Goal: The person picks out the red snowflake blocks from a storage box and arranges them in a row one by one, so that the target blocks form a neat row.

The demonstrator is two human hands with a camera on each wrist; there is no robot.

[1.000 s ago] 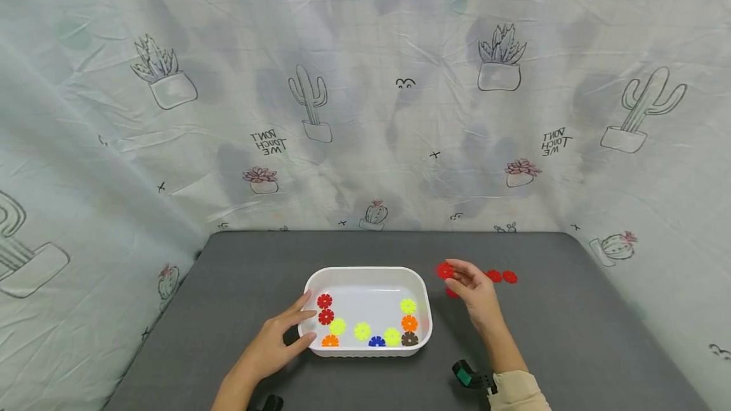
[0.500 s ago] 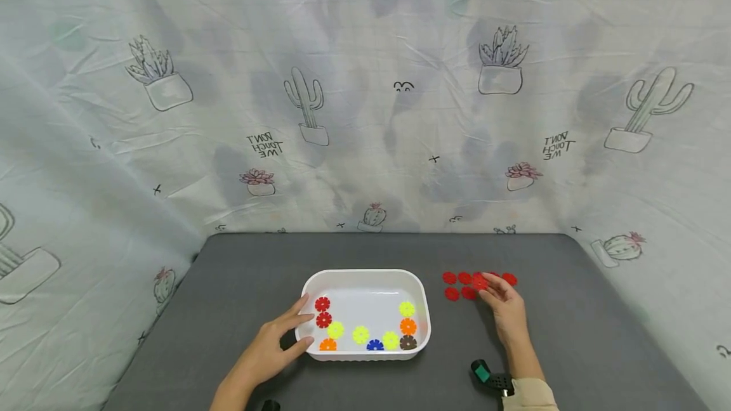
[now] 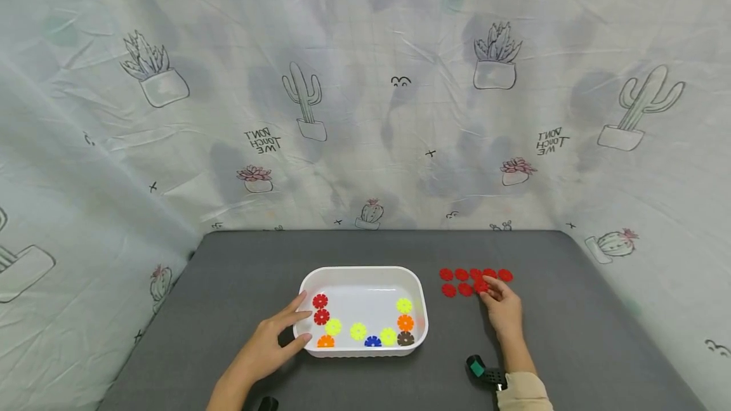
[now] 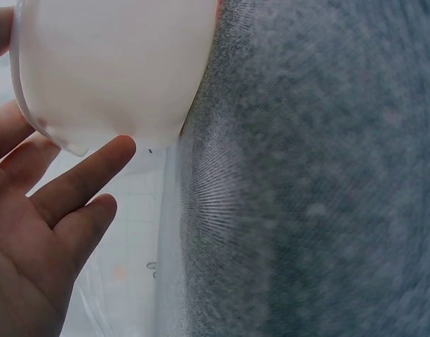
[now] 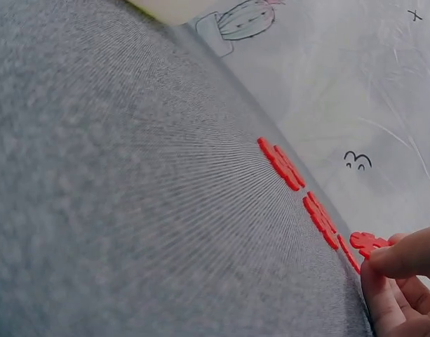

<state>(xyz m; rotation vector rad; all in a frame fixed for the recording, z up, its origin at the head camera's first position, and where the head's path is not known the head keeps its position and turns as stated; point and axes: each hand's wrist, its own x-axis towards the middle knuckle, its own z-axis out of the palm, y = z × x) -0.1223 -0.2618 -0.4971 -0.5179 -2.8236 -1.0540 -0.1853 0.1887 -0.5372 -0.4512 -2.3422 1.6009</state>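
Observation:
My right hand pinches a red notched plastic disc between thumb and fingers, at the right end of the lower row of red discs. In the right wrist view the held disc is tilted, close to the discs lying flat. Behind it runs a second row of red discs. My left hand rests at the left side of a white plastic tray, its fingers spread and fairly straight. Some fingertips lie over the rim; in the left wrist view, two fingers extend beside the outer wall.
Inside the tray lie red, yellow, orange, blue and dark brown discs. A grey cloth-covered table bears everything. A patterned curtain hangs behind. A black strap device sits at the right wrist.
My right hand has moved right with its red disc, from near the tray to the lower row's right end, then lowered slightly. The left hand stays on the tray.

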